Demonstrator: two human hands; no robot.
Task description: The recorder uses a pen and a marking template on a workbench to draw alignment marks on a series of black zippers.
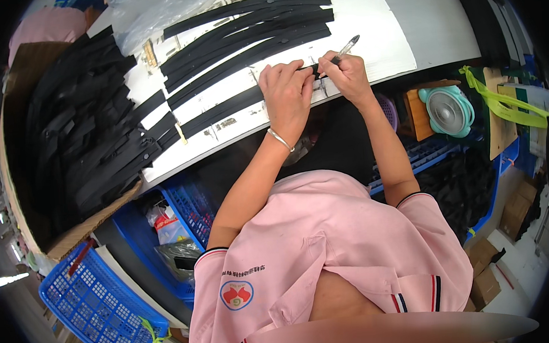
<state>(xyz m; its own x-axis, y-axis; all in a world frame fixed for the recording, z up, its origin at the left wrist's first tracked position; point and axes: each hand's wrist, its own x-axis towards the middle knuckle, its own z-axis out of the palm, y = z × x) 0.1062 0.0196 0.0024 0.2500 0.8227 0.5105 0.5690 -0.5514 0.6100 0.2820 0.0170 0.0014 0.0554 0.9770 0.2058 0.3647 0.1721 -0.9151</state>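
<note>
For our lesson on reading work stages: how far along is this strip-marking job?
Looks done: several black strips laid in a row farther up the white table. In hand: the left hand presses one strip flat while the right hand holds a pen at it. Possibly left: the heap of strips in the cardboard box.

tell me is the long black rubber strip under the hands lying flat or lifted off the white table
Lying flat: the long black rubber strip rests along the white table, pressed by the left hand.

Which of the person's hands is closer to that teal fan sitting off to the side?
The right. The right hand, holding a pen, works at the table edge with the teal fan just off to its right. The left hand lies farther left, pressing a black strip.
</note>
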